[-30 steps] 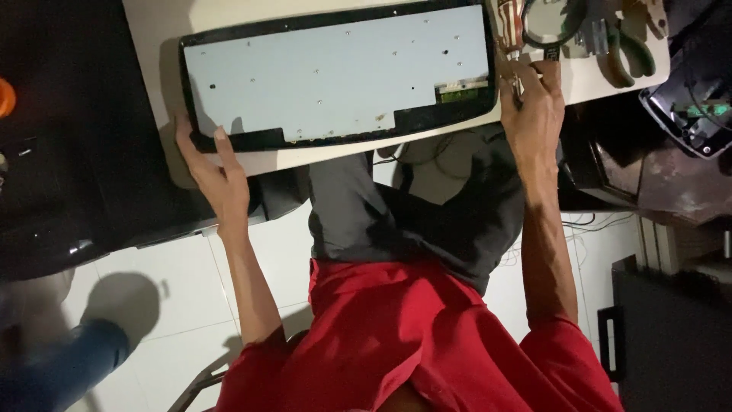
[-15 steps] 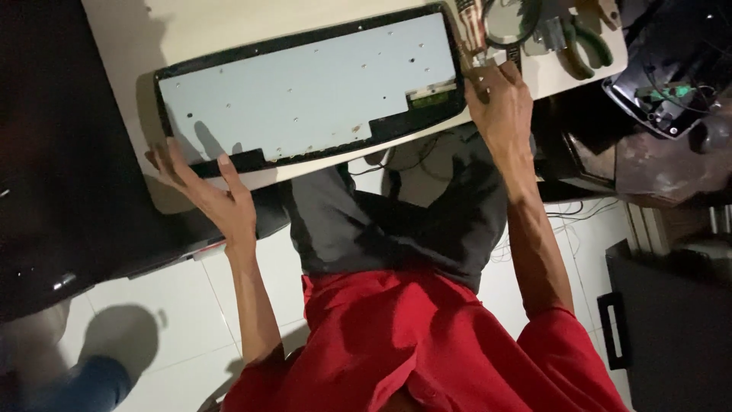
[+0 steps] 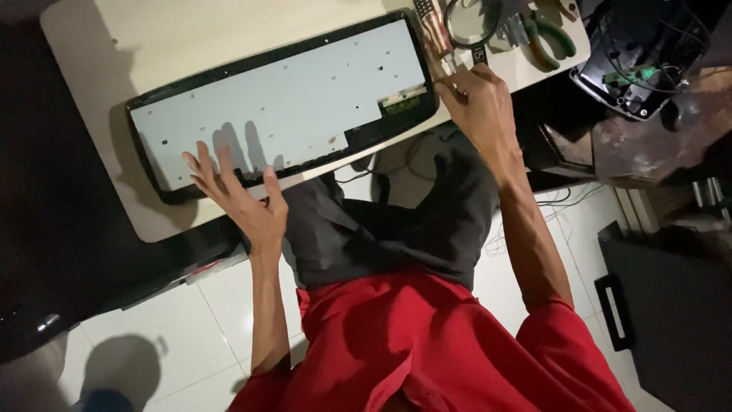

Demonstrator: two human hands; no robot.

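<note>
Keyboard shell [image 3: 282, 114], opened with its pale inner sheet up, lies along the counter's [image 3: 152, 46] near edge, left hand [image 3: 244, 198] spread wide and flat on its near-left corner to pin it, right hand [image 3: 476, 107] curled at its right end by the pliers [image 3: 549, 38], grip unclear.

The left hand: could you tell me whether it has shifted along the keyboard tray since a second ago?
Yes. The left hand has slid right along the opened keyboard tray's near edge, away from its left corner, fingers now spread over the white panel.
</note>
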